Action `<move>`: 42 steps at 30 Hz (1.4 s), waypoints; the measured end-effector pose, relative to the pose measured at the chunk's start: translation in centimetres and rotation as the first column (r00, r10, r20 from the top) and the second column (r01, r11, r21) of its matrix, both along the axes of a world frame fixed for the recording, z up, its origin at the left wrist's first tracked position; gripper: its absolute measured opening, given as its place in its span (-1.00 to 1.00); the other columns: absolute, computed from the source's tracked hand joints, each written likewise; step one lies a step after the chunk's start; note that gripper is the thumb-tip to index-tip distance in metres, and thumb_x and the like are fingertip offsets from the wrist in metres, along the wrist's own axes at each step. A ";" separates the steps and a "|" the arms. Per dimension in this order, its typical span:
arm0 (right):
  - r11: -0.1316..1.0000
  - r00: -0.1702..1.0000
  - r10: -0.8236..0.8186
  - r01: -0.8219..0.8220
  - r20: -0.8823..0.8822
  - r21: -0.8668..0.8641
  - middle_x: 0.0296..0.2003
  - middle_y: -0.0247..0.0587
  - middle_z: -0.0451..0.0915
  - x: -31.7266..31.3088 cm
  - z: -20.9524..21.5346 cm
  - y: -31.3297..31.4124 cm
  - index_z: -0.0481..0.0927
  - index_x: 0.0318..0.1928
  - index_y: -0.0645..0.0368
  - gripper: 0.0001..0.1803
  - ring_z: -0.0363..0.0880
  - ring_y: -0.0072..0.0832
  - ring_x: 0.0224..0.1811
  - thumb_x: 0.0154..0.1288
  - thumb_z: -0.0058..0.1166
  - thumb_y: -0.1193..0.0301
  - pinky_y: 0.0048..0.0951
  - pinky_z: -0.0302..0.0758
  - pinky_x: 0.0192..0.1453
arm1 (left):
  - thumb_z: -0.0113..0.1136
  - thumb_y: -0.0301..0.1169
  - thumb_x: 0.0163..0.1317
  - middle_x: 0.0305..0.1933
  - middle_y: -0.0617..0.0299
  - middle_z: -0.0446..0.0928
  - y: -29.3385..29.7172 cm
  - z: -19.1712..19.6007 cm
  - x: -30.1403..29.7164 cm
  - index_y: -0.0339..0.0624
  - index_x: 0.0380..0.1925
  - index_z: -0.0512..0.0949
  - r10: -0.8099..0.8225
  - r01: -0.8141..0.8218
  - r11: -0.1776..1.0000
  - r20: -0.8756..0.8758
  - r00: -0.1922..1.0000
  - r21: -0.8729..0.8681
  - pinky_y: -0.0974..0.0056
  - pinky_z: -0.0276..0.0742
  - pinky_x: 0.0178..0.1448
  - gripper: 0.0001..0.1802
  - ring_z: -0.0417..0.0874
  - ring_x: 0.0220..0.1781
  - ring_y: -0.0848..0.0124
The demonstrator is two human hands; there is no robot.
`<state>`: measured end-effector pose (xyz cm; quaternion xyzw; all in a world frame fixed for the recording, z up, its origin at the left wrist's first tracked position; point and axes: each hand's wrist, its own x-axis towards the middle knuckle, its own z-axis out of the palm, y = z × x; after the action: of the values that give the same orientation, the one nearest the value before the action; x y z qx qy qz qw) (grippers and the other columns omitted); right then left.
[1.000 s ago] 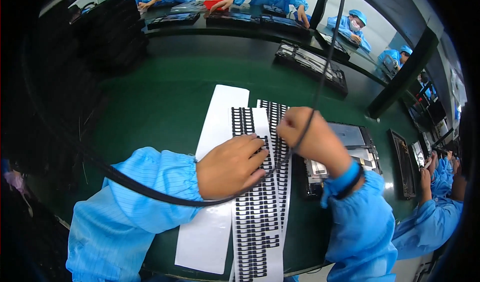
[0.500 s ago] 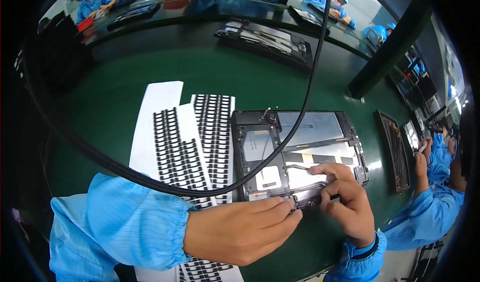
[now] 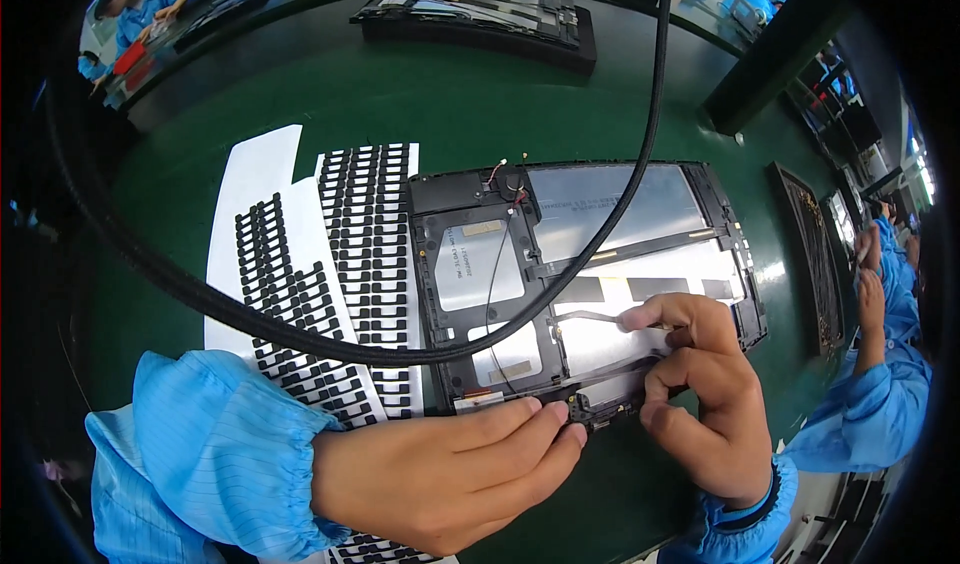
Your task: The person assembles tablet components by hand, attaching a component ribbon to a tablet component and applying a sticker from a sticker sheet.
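Note:
An opened flat device housing (image 3: 480,349), with silvery panels and thin wires, lies on the green table. At its near edge the fingers of my left hand (image 3: 440,474) are pressed together on the black frame; the thumb is hidden. My right hand (image 3: 710,394) is closed around a pair of curved tweezers (image 3: 590,315), their tip over the silver panel near the middle of the housing. Left of the housing lie white backing sheets (image 3: 250,169) with rows of small black adhesive pads (image 3: 365,234), partly beneath my left sleeve.
A black cable (image 3: 640,164) loops across the view above the housing. Further off, a similar device (image 3: 470,14) rests on a black block. To the right stand a long dark tray (image 3: 805,264) and a thick post (image 3: 755,84). Co-workers in blue (image 3: 870,414) sit nearby.
The view has shifted, so the housing and sheets appear larger and further left. Both hands keep nearly the same places on the housing, with the tweezers still in my right hand.

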<state>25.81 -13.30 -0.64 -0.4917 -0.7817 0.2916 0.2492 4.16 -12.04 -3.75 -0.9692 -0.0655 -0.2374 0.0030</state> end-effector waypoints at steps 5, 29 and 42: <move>0.999 1.000 -0.007 0.006 0.015 0.036 -0.12 -0.05 0.38 -0.1 0.0 -0.2 0.40 -0.65 0.22 -0.93 0.26 -0.23 -0.10 -0.28 -0.01 0.57 -0.38 0.20 -0.07 | -0.08 -0.51 -0.02 -0.15 0.03 0.46 -0.5 0.6 0.8 -0.43 -0.40 0.51 0.018 -0.018 1.000 -0.012 1.000 -0.003 0.32 0.42 -0.01 -0.76 0.50 -0.12 0.23; 0.824 0.941 0.000 -0.191 0.337 0.533 -0.36 -0.11 0.47 -2.0 0.3 -1.7 0.45 -0.55 0.29 -0.78 0.37 -0.19 -0.24 -0.40 0.09 0.62 -0.26 0.33 -0.18 | -0.10 -0.41 -0.09 -0.15 -0.04 0.42 -0.3 -1.9 1.5 -0.49 -0.30 0.46 0.027 -0.042 0.996 0.177 0.984 0.080 0.23 0.33 0.08 -0.62 0.43 -0.08 0.17; 0.931 0.975 0.063 -0.133 0.211 0.339 -0.54 0.02 0.46 -13.2 -0.5 4.7 0.49 -0.59 0.32 -0.88 0.45 -0.09 -0.47 -0.08 -0.05 0.51 -0.23 0.41 -0.37 | 0.20 -0.24 -0.07 -0.07 -0.14 0.36 -0.6 -2.7 -9.9 -0.45 -0.19 0.41 0.640 -0.598 0.757 0.109 0.761 -0.264 0.12 0.29 0.09 -0.48 0.39 -0.02 0.07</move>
<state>12.63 -8.57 -1.19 -0.4259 -0.8656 0.1094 0.2396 -5.71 -12.64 -6.44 -0.8592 -0.4085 -0.3069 -0.0285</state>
